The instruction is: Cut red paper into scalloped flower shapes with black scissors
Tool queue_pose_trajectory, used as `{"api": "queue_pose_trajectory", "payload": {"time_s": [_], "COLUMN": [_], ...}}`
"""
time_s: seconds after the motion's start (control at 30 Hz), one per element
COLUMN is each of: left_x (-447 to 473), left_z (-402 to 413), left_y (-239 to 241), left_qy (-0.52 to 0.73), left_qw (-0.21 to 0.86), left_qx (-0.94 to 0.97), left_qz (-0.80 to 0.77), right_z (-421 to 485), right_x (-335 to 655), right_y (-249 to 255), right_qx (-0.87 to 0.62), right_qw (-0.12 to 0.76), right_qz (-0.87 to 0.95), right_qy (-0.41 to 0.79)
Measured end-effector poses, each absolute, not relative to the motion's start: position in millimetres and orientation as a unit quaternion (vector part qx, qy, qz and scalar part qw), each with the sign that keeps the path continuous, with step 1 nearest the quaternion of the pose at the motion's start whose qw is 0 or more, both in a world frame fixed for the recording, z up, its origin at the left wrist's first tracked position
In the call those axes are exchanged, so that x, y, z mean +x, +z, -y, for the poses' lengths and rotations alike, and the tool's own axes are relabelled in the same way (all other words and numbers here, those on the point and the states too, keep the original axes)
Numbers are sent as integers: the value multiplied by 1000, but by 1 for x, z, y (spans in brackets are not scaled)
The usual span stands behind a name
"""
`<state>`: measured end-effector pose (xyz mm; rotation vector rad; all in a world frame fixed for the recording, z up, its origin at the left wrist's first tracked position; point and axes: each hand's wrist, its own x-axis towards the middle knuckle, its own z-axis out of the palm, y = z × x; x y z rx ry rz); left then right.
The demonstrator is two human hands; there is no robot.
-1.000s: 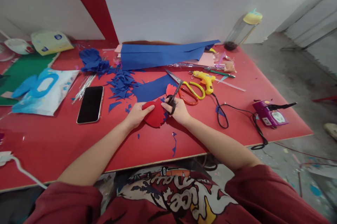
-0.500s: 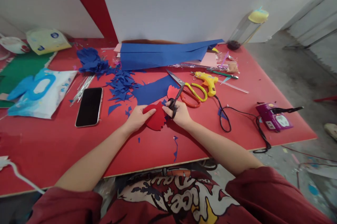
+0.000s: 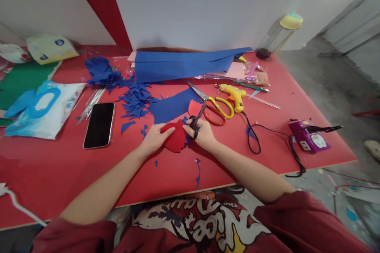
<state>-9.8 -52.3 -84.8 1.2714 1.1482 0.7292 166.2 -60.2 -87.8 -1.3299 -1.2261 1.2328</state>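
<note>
From my end I see the left hand (image 3: 154, 139) pinching the left edge of the red paper (image 3: 175, 139), thumb on top. The right hand (image 3: 202, 133) holds the black scissors (image 3: 194, 123), blades pointing far and right — its thumb and forefinger press together at the paper's right edge. I can't tell which fingers pass through the handles. The red paper sits between both hands, above the near middle of the table (image 3: 124, 181), its right edge scalloped. Just beyond lie a red cutout (image 3: 194, 107), a blue strip (image 3: 173, 107) and the big scissors (image 3: 219, 106). Farther right I have the yellow glue gun (image 3: 234, 95); left, a phone (image 3: 99, 125).
</note>
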Motion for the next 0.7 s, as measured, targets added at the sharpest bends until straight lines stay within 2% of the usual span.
{"api": "queue_pose_trajectory", "payload": {"time_s": [0.7], "left_x": [-15], "left_z": [50], "left_y": [-65], "left_qy": [261], "left_qw": [439], "left_qx": [679], "left_qz": [-528], "right_z": [62], "right_x": [165], "right_y": [-79], "right_qx": [-536], "right_qw": [434], "right_qz": [471], "right_qy": [550]}}
